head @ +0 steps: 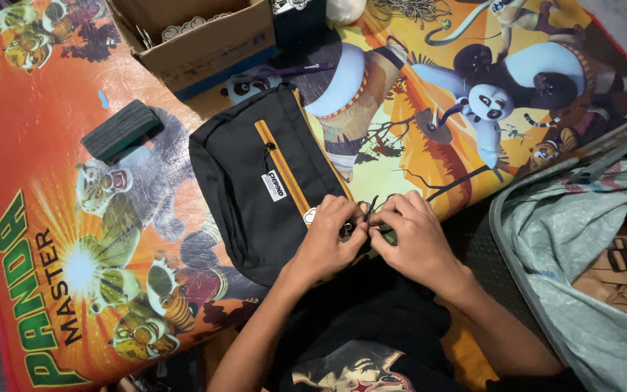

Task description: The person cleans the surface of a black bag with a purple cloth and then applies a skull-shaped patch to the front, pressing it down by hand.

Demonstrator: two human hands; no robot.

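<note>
A black bag (pixel 255 189) with an orange zipper stripe and a small white label lies flat on a colourful cartoon-printed mat (pixel 52 218), its lower corner at the person's hands. The left hand (pixel 326 239) rests on that corner, fingers curled down onto a small dark fitting at the bag's edge — the grip is closed on it. The right hand (pixel 414 236) meets the left from the other side, thumb and fingers pinched together on the same small part; what exactly that part is cannot be told, as the fingers cover it. A thin dark strap end sticks up between the two hands.

Elsewhere on the mat: a dark green ribbed block (pixel 120 129) lies well apart to the upper left, and an open cardboard box (pixel 201 43) sits beyond the bag. A pale woven sack (pixel 567 239) lies to the right — brown straps with black buckles show inside it.
</note>
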